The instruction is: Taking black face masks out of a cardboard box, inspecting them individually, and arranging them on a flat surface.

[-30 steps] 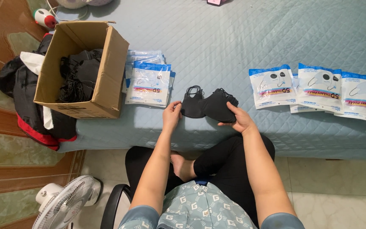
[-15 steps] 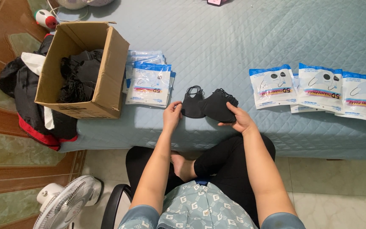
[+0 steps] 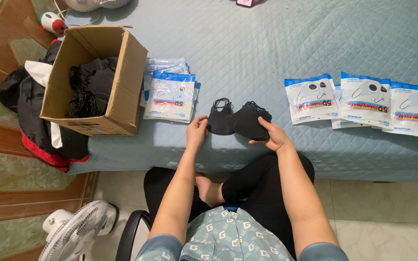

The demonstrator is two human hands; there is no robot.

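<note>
A small stack of black face masks [image 3: 240, 121] lies near the front edge of the quilted blue-grey bed [image 3: 267, 43]. My left hand [image 3: 197, 130] pinches the left end of the masks, and my right hand [image 3: 272, 136] grips their right side from below. Thin black ear loops stick up at the top of the stack. A pile of flat plastic bags with blue tops [image 3: 170, 94] rests just left of my left hand. More filled bags of the same kind [image 3: 366, 101] lie in a row to the right.
An open cardboard box [image 3: 126, 72] holding more black masks stands at the bed's left edge. Dark clothing [image 3: 25, 106] hangs beside it. A white fan [image 3: 73, 234] sits on the floor at lower left. My knees are under the bed edge.
</note>
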